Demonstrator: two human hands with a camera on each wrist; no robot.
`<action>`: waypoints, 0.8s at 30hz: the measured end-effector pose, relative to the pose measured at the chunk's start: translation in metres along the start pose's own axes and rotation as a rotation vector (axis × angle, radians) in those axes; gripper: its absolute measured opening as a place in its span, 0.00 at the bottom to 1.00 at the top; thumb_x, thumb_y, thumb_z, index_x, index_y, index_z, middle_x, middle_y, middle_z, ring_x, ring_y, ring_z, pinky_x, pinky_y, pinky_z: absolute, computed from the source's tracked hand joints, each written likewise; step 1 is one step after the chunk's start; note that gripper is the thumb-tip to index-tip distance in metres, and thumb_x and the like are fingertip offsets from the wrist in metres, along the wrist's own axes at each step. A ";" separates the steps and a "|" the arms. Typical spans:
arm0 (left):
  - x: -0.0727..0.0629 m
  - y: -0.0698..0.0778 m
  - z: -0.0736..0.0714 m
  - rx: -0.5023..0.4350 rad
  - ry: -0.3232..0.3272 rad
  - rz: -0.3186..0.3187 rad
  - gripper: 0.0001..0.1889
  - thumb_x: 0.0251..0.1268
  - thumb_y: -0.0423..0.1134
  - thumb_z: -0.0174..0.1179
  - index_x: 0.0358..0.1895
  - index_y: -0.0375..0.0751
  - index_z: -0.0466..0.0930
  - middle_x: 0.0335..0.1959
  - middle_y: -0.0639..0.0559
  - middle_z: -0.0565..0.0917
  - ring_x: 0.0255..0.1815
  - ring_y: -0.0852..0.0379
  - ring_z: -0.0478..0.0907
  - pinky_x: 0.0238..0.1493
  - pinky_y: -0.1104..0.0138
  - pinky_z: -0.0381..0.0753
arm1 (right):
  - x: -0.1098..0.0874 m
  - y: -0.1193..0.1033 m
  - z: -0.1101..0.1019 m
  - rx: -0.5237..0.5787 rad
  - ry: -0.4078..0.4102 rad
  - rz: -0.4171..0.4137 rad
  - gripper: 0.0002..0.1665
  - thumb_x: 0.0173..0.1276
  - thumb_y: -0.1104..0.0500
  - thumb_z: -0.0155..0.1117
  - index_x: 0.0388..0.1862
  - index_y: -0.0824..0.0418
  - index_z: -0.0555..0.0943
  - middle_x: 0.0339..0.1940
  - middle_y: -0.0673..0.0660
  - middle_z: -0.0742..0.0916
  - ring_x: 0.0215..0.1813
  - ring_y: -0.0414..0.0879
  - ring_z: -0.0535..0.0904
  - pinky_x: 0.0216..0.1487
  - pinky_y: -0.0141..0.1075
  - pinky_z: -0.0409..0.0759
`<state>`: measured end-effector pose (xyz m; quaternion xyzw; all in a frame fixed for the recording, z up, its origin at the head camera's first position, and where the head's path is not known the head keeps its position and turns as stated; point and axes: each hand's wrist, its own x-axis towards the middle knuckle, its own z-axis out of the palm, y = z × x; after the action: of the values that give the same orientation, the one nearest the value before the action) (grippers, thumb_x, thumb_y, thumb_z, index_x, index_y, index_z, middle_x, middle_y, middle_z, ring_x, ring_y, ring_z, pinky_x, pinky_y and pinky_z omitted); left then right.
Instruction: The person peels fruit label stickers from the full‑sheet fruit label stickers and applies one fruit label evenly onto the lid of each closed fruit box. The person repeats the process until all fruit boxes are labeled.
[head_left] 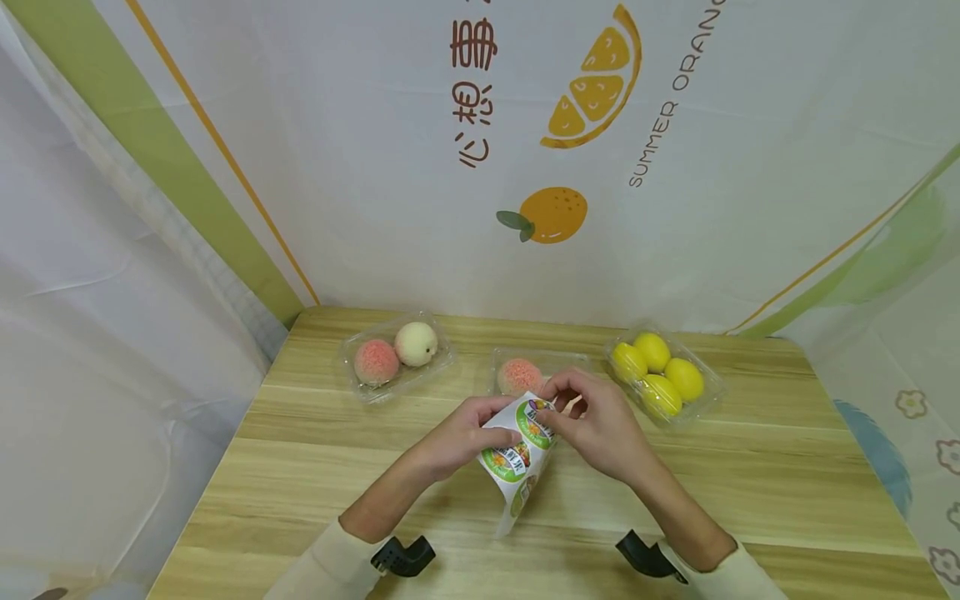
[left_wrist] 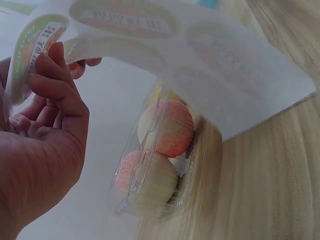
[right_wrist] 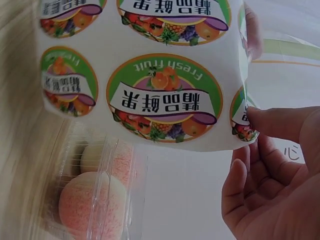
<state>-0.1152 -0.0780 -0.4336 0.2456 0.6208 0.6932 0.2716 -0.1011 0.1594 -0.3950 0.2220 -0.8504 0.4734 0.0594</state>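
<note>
Holding a white sheet of round green-rimmed fruit stickers above the middle of the pale wooden bench, both hands meet at its upper end. The left hand has a closed grip, fingers curled round the sheet's left edge. The right hand pinches the top right edge between thumb and fingertip. Just behind the sheet sits a clear plastic box with a pink peach. Another clear box of two peaches stands further left, and a clear box of yellow lemons to the right.
</note>
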 end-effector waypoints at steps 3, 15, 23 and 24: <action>-0.001 0.000 0.000 0.003 0.020 -0.008 0.20 0.74 0.31 0.59 0.59 0.15 0.77 0.38 0.51 0.89 0.36 0.61 0.87 0.39 0.70 0.86 | 0.000 0.000 -0.001 0.006 -0.003 0.028 0.12 0.66 0.68 0.82 0.41 0.57 0.86 0.35 0.46 0.86 0.36 0.43 0.81 0.38 0.34 0.82; -0.002 0.002 0.002 0.006 0.059 -0.021 0.17 0.73 0.34 0.61 0.54 0.20 0.81 0.37 0.51 0.90 0.35 0.59 0.88 0.37 0.69 0.87 | 0.002 -0.001 -0.005 0.063 -0.024 0.130 0.11 0.67 0.67 0.81 0.41 0.58 0.86 0.29 0.51 0.83 0.29 0.46 0.78 0.31 0.34 0.80; -0.001 0.001 0.000 -0.004 0.059 -0.008 0.18 0.77 0.34 0.59 0.57 0.17 0.79 0.37 0.52 0.90 0.35 0.60 0.88 0.37 0.69 0.87 | 0.003 0.000 -0.005 0.066 -0.020 0.140 0.09 0.70 0.66 0.80 0.40 0.58 0.85 0.30 0.51 0.84 0.28 0.46 0.79 0.30 0.35 0.80; -0.001 0.001 0.000 -0.012 0.062 -0.009 0.18 0.78 0.34 0.58 0.57 0.17 0.79 0.37 0.53 0.90 0.35 0.61 0.88 0.37 0.69 0.87 | 0.003 0.000 -0.005 0.062 -0.019 0.136 0.09 0.70 0.66 0.80 0.39 0.58 0.85 0.30 0.51 0.84 0.29 0.46 0.79 0.30 0.35 0.80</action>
<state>-0.1143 -0.0786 -0.4330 0.2196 0.6257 0.7030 0.2570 -0.1046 0.1627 -0.3917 0.1697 -0.8489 0.5005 0.0122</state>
